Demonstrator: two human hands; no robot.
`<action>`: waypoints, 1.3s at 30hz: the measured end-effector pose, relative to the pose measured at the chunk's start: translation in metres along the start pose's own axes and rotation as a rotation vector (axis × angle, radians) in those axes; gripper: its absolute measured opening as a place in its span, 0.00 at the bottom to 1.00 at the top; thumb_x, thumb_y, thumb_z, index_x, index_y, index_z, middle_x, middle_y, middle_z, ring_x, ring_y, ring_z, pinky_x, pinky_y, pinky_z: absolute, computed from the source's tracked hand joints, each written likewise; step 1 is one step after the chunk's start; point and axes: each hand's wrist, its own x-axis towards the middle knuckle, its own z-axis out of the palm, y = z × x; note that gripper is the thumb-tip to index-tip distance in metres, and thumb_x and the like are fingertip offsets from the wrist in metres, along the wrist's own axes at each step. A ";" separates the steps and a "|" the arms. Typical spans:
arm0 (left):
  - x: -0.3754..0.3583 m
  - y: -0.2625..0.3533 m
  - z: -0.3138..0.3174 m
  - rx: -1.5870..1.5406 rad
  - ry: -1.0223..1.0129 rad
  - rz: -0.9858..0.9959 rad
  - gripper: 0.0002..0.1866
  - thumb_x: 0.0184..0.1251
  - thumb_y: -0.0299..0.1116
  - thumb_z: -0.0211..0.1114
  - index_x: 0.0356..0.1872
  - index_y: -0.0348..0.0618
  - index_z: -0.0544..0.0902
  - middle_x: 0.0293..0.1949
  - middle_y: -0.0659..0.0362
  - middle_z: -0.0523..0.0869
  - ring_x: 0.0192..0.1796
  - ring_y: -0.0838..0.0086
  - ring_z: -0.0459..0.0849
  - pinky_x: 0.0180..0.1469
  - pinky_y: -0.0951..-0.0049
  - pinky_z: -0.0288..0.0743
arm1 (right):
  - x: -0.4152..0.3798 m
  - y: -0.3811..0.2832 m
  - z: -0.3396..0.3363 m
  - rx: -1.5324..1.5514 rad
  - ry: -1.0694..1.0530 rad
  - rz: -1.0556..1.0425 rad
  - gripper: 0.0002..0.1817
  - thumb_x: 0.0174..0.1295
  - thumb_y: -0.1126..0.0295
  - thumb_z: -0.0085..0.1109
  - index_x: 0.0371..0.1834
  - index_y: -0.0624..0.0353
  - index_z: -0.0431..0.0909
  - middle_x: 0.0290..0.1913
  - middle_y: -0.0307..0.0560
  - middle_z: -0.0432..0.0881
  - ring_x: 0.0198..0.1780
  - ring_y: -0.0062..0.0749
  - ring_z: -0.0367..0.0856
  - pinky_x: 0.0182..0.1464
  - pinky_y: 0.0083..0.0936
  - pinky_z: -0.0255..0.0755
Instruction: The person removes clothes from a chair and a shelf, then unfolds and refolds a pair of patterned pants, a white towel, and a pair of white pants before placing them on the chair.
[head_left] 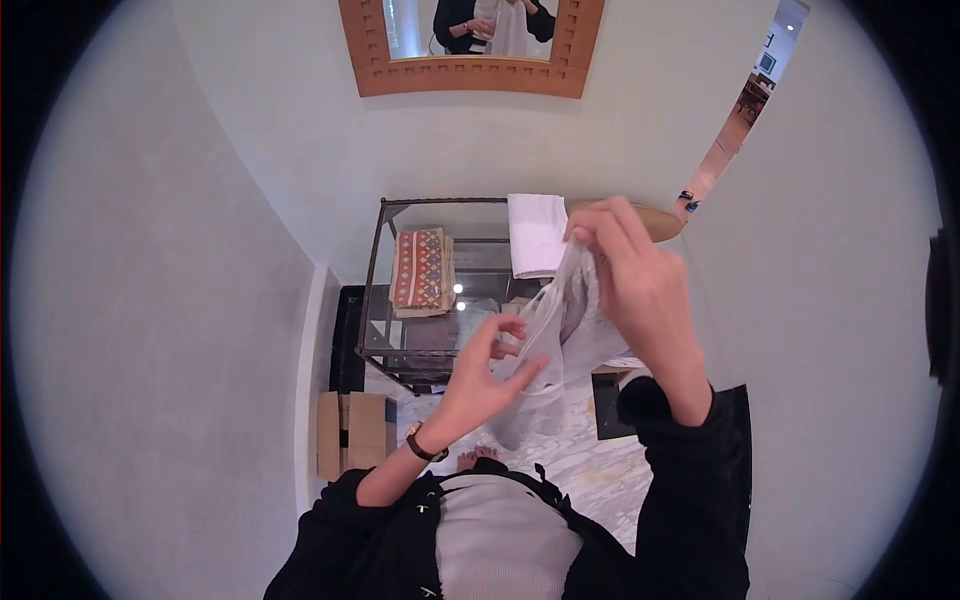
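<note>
A light grey, thin cloth (575,340) hangs in front of me, bunched at its top. My right hand (635,280) is raised and pinches that top end between thumb and fingers. Lower and to the left, my left hand (495,375) is at the cloth's left edge, its fingers curved and apart; the thumb lies against the fabric. A folded white cloth (537,236) rests on the glass-topped shelf unit (484,218) behind. Left of it is a folded red patterned textile (420,268) on a stack.
A wooden-framed mirror (470,78) hangs on the wall ahead. An open cardboard box (368,430) stands on the floor at the lower left. A dark flat item (612,405) lies on the marble floor (600,470). A narrow mirror strip (735,125) is at the right.
</note>
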 end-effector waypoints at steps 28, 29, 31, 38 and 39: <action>-0.049 -0.173 -0.172 0.165 0.047 -0.223 0.10 0.59 0.16 0.60 0.30 0.39 0.67 0.24 0.60 0.69 0.30 0.81 0.67 0.31 0.77 0.64 | -0.031 0.122 -0.118 -0.029 0.551 0.416 0.11 0.78 0.68 0.45 0.40 0.63 0.74 0.39 0.34 0.76 0.38 0.16 0.67 0.45 0.11 0.62; -0.050 -0.174 -0.173 0.209 0.118 -0.222 0.10 0.59 0.16 0.60 0.31 0.39 0.67 0.24 0.60 0.70 0.30 0.81 0.68 0.31 0.77 0.65 | -0.035 0.128 -0.123 -0.059 0.555 0.419 0.12 0.78 0.67 0.45 0.40 0.63 0.74 0.39 0.34 0.76 0.38 0.16 0.66 0.45 0.11 0.62; -0.054 -0.158 -0.170 0.297 0.263 -0.222 0.09 0.59 0.15 0.59 0.32 0.38 0.69 0.24 0.60 0.71 0.30 0.81 0.70 0.32 0.77 0.67 | -0.044 0.140 -0.133 -0.096 0.513 0.468 0.12 0.78 0.67 0.44 0.42 0.63 0.74 0.42 0.37 0.78 0.43 0.19 0.70 0.51 0.13 0.63; -0.066 -0.200 -0.192 0.630 0.413 -0.032 0.07 0.58 0.15 0.58 0.36 0.33 0.79 0.31 0.47 0.82 0.34 0.56 0.82 0.39 0.65 0.75 | -0.050 0.156 -0.149 -0.336 0.659 0.473 0.14 0.78 0.63 0.46 0.45 0.61 0.78 0.42 0.40 0.82 0.42 0.22 0.75 0.50 0.19 0.69; -0.074 -0.214 -0.198 0.725 0.445 -0.003 0.07 0.57 0.15 0.58 0.36 0.33 0.79 0.32 0.46 0.83 0.35 0.52 0.83 0.40 0.63 0.76 | -0.053 0.161 -0.154 -0.380 0.721 0.471 0.14 0.78 0.63 0.46 0.45 0.60 0.79 0.40 0.39 0.82 0.39 0.22 0.75 0.46 0.19 0.70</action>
